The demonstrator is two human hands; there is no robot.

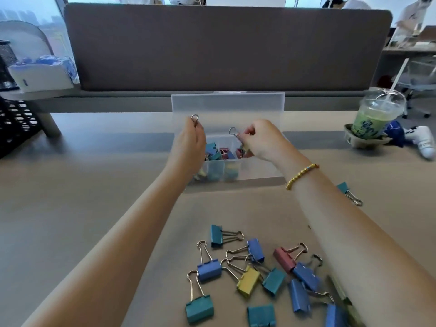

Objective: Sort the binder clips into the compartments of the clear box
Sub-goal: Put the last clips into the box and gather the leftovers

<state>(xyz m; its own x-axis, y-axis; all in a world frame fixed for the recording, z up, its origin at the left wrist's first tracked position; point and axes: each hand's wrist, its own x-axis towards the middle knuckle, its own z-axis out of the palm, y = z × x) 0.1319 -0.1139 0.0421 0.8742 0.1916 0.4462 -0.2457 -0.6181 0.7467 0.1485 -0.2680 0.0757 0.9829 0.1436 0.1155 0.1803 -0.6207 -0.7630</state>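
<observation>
The clear box (pixel 257 173) stands open mid-table, its lid (pixel 227 102) raised at the back. Teal, red, blue and yellow binder clips lie in its compartments. My left hand (pixel 188 147) is over the box's left end and grips a clip; only its wire handle (pixel 194 119) shows above my fingers. My right hand (pixel 262 140) is over the middle compartments and pinches another clip by its wire handle (pixel 233 132). A pile of loose clips (pixel 259 274) in blue, teal, yellow and pink lies near the front edge.
One teal clip (pixel 349 193) lies alone at the right, beyond my right forearm. A green iced drink with a straw (pixel 375 119) stands in a cardboard holder at the far right. A black mesh basket (pixel 14 123) is at the left. A grey divider panel (pixel 226 48) backs the desk.
</observation>
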